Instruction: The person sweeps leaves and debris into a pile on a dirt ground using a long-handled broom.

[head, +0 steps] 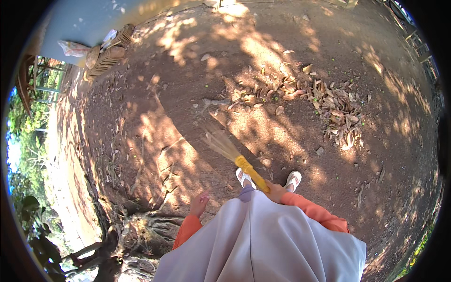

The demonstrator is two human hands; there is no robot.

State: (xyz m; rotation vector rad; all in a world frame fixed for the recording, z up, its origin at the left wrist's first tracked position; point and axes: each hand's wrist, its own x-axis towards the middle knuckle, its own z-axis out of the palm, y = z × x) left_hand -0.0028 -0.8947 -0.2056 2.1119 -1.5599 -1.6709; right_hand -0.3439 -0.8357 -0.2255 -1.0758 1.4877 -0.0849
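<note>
A stick broom (pixel 243 161) with a yellow-wrapped handle is gripped at its upper end by my right hand (pixel 275 192). Its bristles point forward and left over the bare soil; they look blurred, and I cannot tell whether they touch the ground. My left hand (pixel 199 203) hangs free on the left, holding nothing, with its fingers loosely curled and partly apart. Ahead and to the right lies a heap of dry leaves (pixel 338 105), trailing off leftward into a looser band of leaves (pixel 260 93).
Exposed tree roots (pixel 158 224) and a trunk (pixel 109 255) are at the lower left. Stacked curved tiles (pixel 105 61) and a plastic sack (pixel 73 48) lean near a wall (pixel 88 24). A small stone (pixel 320 151) lies right of my sandalled feet (pixel 293 179).
</note>
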